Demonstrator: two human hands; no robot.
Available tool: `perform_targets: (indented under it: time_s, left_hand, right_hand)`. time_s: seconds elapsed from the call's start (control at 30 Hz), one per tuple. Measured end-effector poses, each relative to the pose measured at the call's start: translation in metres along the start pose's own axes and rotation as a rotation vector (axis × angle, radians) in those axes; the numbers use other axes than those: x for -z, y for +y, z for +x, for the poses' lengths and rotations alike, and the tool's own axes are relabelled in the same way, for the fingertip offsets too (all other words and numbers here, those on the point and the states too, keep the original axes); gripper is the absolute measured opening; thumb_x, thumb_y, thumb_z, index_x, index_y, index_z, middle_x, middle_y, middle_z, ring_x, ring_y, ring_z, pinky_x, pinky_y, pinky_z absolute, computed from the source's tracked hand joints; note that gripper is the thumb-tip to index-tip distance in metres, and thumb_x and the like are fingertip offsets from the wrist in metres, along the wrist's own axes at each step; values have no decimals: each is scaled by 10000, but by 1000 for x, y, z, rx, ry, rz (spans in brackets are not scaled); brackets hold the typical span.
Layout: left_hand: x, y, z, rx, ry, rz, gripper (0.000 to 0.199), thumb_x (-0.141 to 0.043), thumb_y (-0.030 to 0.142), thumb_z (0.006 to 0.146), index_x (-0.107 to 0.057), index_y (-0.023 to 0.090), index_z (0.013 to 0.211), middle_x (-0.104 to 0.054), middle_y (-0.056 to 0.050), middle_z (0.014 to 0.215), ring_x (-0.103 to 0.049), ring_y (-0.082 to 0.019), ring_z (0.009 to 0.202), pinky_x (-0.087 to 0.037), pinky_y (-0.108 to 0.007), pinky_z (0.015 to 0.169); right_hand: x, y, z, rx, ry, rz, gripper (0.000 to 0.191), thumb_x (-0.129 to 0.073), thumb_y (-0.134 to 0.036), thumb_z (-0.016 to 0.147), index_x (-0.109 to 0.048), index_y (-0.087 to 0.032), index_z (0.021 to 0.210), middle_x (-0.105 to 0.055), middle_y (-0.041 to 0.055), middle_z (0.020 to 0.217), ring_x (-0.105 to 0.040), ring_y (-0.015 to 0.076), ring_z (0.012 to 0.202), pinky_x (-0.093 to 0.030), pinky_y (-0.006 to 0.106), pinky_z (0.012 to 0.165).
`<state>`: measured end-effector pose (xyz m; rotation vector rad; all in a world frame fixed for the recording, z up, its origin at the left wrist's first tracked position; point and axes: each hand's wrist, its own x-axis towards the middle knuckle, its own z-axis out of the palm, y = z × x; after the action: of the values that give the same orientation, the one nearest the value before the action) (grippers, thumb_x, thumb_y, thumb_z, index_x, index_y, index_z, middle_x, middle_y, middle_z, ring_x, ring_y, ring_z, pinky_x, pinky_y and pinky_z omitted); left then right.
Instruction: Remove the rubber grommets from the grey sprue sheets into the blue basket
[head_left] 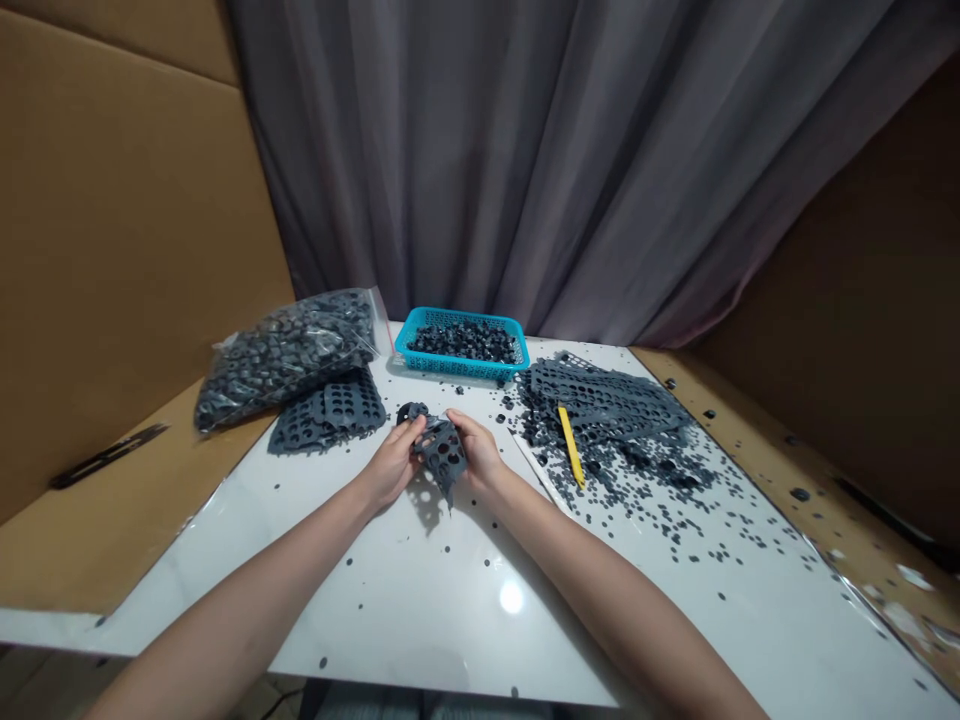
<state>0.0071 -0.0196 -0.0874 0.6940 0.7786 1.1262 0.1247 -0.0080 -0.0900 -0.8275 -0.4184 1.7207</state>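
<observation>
Both hands hold a dark grey perforated foam sheet [442, 455] above the white table, its lower corner hanging down. My left hand [395, 460] pinches its left side, where a dark bunched part shows by the fingertips. On the right edge my right hand [478, 450] is closed, thumb on top. Past the hands stands a turquoise basket [461, 373] with many small black pieces in it. Left of the hands lies a stack of perforated grey sheets [330, 410]. A yellow craft-knife-like tool [571, 446] rests to the right, near a thin white stick [538, 468].
A clear zip bag [289, 350] full of dark pieces leans at the left. More punched sheets [607, 395] are heaped at the right, with many small dark discs [679, 510] scattered around. Cardboard walls [120, 220] flank the table, and a grey curtain [480, 150] hangs behind.
</observation>
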Motion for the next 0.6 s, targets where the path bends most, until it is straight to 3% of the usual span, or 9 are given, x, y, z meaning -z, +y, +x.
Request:
perform_targets:
  time_s: [0.17,0.4,0.5,0.6]
  left_hand:
    - [-3,0,1,-32,17,-11,340,-764,401,620,-592,143,760,-632,14,629,-590,-121,594,-448,-225,578]
    - [-7,7,-2,-1,64,-87,243,-732,325,673,-580,143,722,-616,16,597,-569,-113,533,-448,-224,540]
    - [-8,10,-3,31,64,-94,218,-704,319,702,-588,140,743,-617,9,609,-569,-115,537,-451,-227,539]
    - [-5,11,-1,5,58,-44,259,-721,360,674,-582,147,721,-599,16,597,-548,-112,530,-432,-224,532]
  right_hand:
    - [-4,3,1,23,52,-4,166,-634,-293,666,-497,-198,672,-543,-29,505,-559,168,526,-470,303,560]
    - [-9,-1,-3,31,20,24,179,-636,-269,664,-470,-205,685,-505,-47,493,-513,144,493,-444,275,542]
    - [-10,-3,-4,44,-41,-33,208,-633,-300,672,-446,-209,678,-475,-49,500,-486,138,494,-427,267,538]
    - [-11,-8,-8,151,-168,-262,263,-605,-384,717,-415,-212,661,-465,-42,545,-474,136,538,-416,264,569]
